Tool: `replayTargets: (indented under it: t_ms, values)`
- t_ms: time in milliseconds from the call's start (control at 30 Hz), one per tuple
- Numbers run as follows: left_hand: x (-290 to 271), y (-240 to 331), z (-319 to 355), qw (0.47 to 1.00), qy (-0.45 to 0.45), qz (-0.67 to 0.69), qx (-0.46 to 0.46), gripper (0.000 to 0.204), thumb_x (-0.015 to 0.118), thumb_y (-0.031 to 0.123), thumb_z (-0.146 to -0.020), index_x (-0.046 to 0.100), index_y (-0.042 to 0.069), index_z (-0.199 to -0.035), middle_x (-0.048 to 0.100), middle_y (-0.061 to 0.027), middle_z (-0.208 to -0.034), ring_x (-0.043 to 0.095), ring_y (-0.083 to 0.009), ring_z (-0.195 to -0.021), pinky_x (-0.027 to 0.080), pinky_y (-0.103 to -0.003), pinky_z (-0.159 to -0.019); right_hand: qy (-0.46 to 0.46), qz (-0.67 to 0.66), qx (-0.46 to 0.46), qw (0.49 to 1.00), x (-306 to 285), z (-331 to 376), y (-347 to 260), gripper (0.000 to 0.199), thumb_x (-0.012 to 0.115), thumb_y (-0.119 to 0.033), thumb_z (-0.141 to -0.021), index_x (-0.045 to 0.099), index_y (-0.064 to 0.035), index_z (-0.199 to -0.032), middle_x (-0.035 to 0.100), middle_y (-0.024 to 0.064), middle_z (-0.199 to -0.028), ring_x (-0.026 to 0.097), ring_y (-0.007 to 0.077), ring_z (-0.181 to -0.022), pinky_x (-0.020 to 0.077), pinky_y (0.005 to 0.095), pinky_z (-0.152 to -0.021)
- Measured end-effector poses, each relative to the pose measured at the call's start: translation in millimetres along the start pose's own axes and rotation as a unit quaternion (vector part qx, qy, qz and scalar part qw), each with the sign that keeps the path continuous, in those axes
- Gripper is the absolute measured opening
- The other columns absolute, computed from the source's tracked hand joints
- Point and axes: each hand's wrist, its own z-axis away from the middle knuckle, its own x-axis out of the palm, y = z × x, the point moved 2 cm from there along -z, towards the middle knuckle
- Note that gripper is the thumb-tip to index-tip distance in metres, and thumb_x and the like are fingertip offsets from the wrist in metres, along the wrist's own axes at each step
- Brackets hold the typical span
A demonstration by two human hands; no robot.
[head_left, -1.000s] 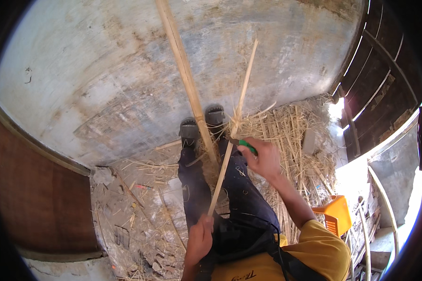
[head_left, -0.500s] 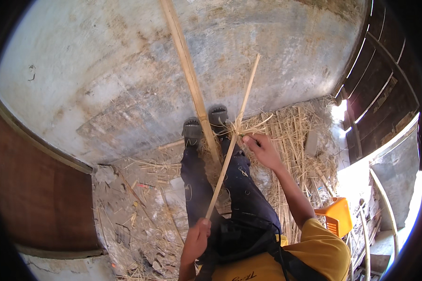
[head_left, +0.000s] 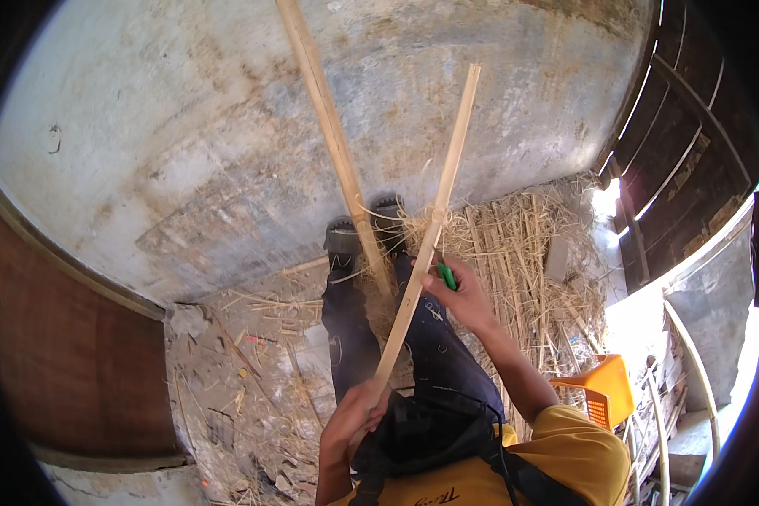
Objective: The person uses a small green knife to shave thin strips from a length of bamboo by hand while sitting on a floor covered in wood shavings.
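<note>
A long pale bamboo strip [head_left: 452,160] slants up and away from my lap, its far end raised in front of the wall. My left hand [head_left: 356,415] is closed round its lower end. Farther up, my right hand [head_left: 468,297] grips a green-handled knife [head_left: 447,276], with fingers against the strip's right edge; the blade is mostly hidden. Thin curled shavings [head_left: 417,223] lie around the strip near my feet. Left of it, a thicker bamboo pole [head_left: 329,110] leans on the wall, its lower end between my legs.
A stained concrete wall [head_left: 219,143] rises ahead. Split bamboo and straw-like shavings [head_left: 523,270] cover the floor at right. Beside my right elbow stands an orange plastic chair [head_left: 611,392]. A brown panel [head_left: 67,337] is at left, with debris on the floor [head_left: 261,405] near it.
The strip has been turned so its broad face shows, and its far end reaches higher. The knife's green handle has come into sight as my right hand moved slightly nearer me.
</note>
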Motion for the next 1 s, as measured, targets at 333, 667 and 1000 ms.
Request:
replayTargets:
  t_ms: [333,667,1000]
  values:
    - [0,31,-33,0.975,-0.018,-0.127,0.18,0.034,0.05,0.027,-0.123,0.061,-0.002,-0.138,0.07,-0.0057,-0.101,0.068,-0.011,-0.084,0.057,-0.029,-0.077,-0.006,-0.059,0.011,0.998,37,8,-8,0.022,0.081,-0.013,-0.106,0.076,0.0013,-0.122,0.075,-0.0032,-0.092,0.062,0.0022,-0.083,0.052,0.0249,-0.076]
    - [9,54,-47,0.984,0.008,-0.09,0.151,0.038,0.044,0.038,-0.125,0.063,0.005,-0.126,0.07,-0.0036,-0.078,0.07,-0.0124,-0.063,0.047,-0.026,-0.053,0.039,0.073,-0.048,0.995,17,8,-25,0.041,0.082,-0.018,-0.103,0.071,-0.0059,-0.14,0.074,0.0083,-0.088,0.064,0.0149,-0.07,0.0546,0.0324,-0.072]
    - [24,65,-41,0.964,0.127,-0.111,0.204,0.039,0.052,0.036,-0.122,0.065,0.006,-0.101,0.062,0.0006,-0.069,0.056,-0.0074,-0.057,0.043,-0.026,-0.056,-0.022,0.327,-0.255,0.91,6,35,-39,0.032,0.088,-0.029,-0.097,0.076,-0.0109,-0.121,0.074,0.0056,-0.09,0.074,0.0311,-0.072,0.0584,0.0433,-0.066]
